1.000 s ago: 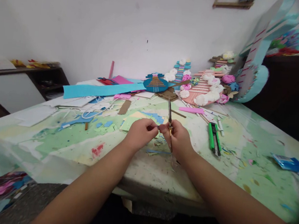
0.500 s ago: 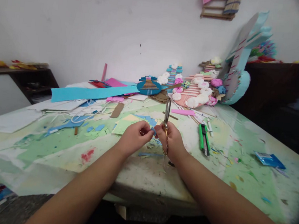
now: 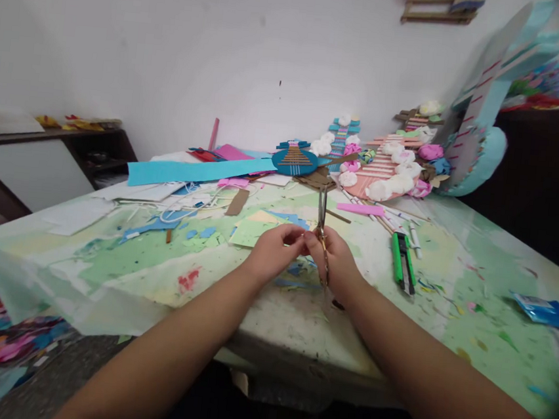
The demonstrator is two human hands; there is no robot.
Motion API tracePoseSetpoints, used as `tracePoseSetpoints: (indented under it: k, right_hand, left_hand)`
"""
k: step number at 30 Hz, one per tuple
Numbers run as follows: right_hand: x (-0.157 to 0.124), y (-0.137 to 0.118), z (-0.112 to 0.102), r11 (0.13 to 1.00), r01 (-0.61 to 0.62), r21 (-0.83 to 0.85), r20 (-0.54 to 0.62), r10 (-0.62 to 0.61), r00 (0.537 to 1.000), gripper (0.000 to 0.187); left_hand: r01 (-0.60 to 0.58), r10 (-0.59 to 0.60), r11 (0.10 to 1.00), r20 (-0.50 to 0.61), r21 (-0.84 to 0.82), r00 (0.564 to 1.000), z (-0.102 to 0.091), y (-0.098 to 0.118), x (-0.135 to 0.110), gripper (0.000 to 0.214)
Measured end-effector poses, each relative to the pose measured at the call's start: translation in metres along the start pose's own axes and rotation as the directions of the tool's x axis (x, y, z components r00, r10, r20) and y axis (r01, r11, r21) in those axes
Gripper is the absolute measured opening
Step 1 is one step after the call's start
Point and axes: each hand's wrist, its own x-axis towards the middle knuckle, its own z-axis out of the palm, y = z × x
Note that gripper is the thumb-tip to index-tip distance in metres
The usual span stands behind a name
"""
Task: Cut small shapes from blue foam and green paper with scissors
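**Left hand [image 3: 274,252] and right hand [image 3: 338,264] are meeting at the fingertips, scissors [image 3: 322,215] resting in the right**

The left hand is curling loosely, its thumb and forefinger coming together at the tips with a small gap behind them. Whether they are pinching anything is too small to tell. The right hand is bending its fingers around the scissors, its thumb and forefinger tips touching the left hand's.

The scissors are standing out past the right hand, above the near middle of the table [image 3: 447,367]. Their blades are pointing away from the person, toward the wall, and lying almost together; the long axis is running from near to far, the blade end tilting slightly left. The gold handles are lying against the right hand, partly hidden by it.

Blue scraps [image 3: 297,283] are lying just below the hands, which are partly covering the tabletop there. Pale green paper [image 3: 246,233] is lying just beyond the left hand. Near the right hand, a green cutter [image 3: 403,264] is lying to its right, and a pink strip [image 3: 360,209] is lying farther back. Behind these, a teal lute-shaped piece [image 3: 295,159] and a long blue strip [image 3: 199,172] are lying toward the wall.
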Motion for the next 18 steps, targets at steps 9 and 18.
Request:
tracePoseSetpoints:
  k: [9, 18]
  right_hand:
    - [0.015, 0.017, -0.019, 0.984, -0.125, -0.125, -0.170, 0.103, 0.980, 0.039]
    - [0.016, 0.017, -0.018, 0.974, -0.137, -0.178, -0.167, 0.107, 0.980, 0.040]
  left_hand:
    - [-0.281, 0.078, 0.836, 0.405, 0.471, 0.911, -0.020, -0.007, 0.004, 0.019]
    - [-0.349, -0.018, 0.696, 0.502, 0.627, 0.865, -0.016, -0.002, -0.001, 0.023]
